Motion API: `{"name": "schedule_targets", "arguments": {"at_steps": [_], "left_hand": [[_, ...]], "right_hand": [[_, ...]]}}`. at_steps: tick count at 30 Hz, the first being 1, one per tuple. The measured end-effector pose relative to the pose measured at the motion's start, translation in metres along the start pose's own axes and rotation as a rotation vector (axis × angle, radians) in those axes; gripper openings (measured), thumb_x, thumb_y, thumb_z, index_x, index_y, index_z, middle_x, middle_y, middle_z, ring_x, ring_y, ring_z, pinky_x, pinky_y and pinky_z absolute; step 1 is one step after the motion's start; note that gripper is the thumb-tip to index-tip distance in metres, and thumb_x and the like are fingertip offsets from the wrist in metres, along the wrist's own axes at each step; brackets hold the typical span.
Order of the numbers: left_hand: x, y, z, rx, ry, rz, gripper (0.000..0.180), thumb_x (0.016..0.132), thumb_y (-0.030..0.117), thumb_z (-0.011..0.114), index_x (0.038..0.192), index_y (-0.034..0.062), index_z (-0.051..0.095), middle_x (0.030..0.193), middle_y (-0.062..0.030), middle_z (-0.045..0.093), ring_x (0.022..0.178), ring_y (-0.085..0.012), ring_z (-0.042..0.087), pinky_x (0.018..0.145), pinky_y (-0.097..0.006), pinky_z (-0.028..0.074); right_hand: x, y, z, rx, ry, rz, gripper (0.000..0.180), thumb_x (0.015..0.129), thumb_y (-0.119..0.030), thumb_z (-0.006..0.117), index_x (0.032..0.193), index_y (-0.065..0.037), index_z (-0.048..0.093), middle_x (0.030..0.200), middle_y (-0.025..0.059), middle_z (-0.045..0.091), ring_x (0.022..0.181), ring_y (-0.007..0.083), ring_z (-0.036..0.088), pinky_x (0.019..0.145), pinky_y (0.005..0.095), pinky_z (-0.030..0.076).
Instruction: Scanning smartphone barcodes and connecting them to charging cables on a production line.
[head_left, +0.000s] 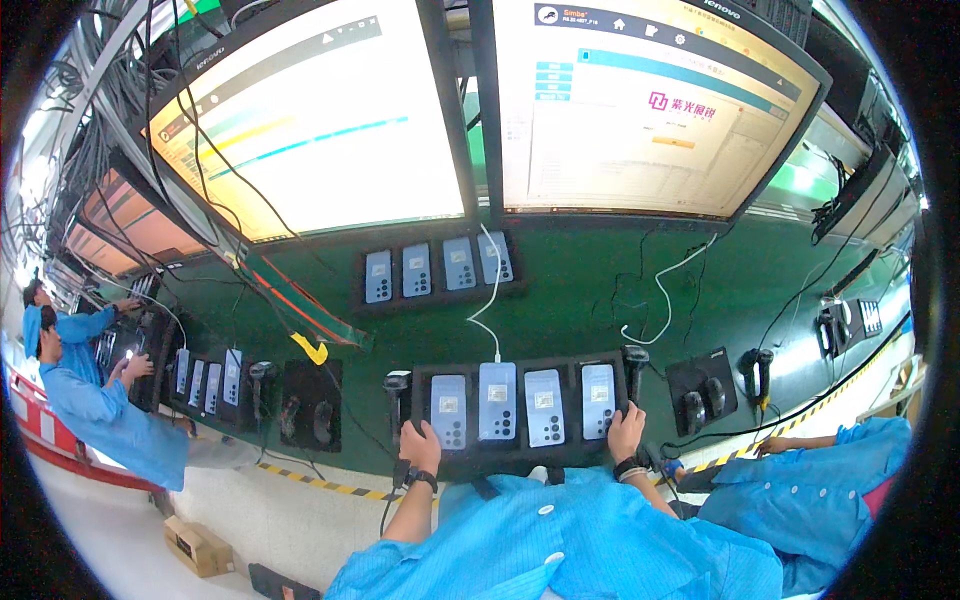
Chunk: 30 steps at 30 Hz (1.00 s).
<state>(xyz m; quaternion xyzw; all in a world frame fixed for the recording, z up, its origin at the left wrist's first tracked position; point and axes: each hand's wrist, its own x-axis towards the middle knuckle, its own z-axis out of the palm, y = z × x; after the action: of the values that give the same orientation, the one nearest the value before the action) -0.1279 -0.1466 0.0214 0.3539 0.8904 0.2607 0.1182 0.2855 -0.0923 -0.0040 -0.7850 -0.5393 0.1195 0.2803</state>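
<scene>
At six o'clock on the green bench (600,290), a left hand (420,445) and right hand (626,430) are gripping a black tray (520,455), fingers curled over its ends. Four pale phones (497,400) are lying in it; a white cable (490,290) is running toward twelve.

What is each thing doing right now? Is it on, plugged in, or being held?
Near tray: held at both ends.
Left hand: gripping tray's left end.
Right hand: gripping tray's right end.
Second phone: white cable plugged in.
Far tray: untouched, four phones.
Two monitors: lit.
Scanner: upright, unheld.
</scene>
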Motion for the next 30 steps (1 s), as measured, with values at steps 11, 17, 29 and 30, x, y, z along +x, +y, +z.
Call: {"name": "schedule_targets", "arguments": {"at_steps": [11,17,29,30], "left_hand": [[0.002,-0.009,0.008,-0.008,0.000,0.004,0.037,0.094,0.030,0.053,0.113,-0.0015,0.057,0.108,-0.0220,0.064,0.099,-0.0415,0.061,0.083,-0.050,0.049],[0.001,-0.010,0.009,0.010,0.035,0.028,0.036,0.093,0.031,0.053,0.113,0.0008,0.056,0.110,-0.0210,0.064,0.100,-0.0408,0.061,0.081,-0.052,0.049],[0.000,-0.008,0.007,0.017,0.015,0.017,0.035,0.092,0.030,0.053,0.113,0.0019,0.055,0.107,-0.0212,0.064,0.099,-0.0413,0.061,0.079,-0.052,0.050],[0.000,-0.008,0.006,0.022,0.018,0.017,0.035,0.092,0.030,0.053,0.112,0.0021,0.055,0.107,-0.0212,0.064,0.099,-0.0413,0.061,0.079,-0.052,0.050]], "right_hand": [[0.001,0.002,0.001,-0.009,0.009,-0.015,0.041,0.089,-0.014,0.060,0.125,0.003,0.053,0.117,0.0245,0.054,0.110,0.0414,0.052,0.097,0.0467,0.042],[0.001,0.002,0.000,0.012,-0.017,0.007,0.041,0.090,-0.016,0.058,0.126,0.004,0.053,0.118,0.0248,0.053,0.111,0.0415,0.051,0.097,0.0464,0.042],[0.002,0.002,-0.003,0.014,-0.037,0.011,0.042,0.091,-0.016,0.058,0.127,0.004,0.052,0.119,0.0253,0.052,0.110,0.0418,0.051,0.096,0.0464,0.043],[0.002,0.002,-0.002,0.017,-0.031,0.012,0.042,0.091,-0.016,0.058,0.127,0.004,0.052,0.119,0.0252,0.052,0.110,0.0417,0.052,0.096,0.0464,0.043]]}}
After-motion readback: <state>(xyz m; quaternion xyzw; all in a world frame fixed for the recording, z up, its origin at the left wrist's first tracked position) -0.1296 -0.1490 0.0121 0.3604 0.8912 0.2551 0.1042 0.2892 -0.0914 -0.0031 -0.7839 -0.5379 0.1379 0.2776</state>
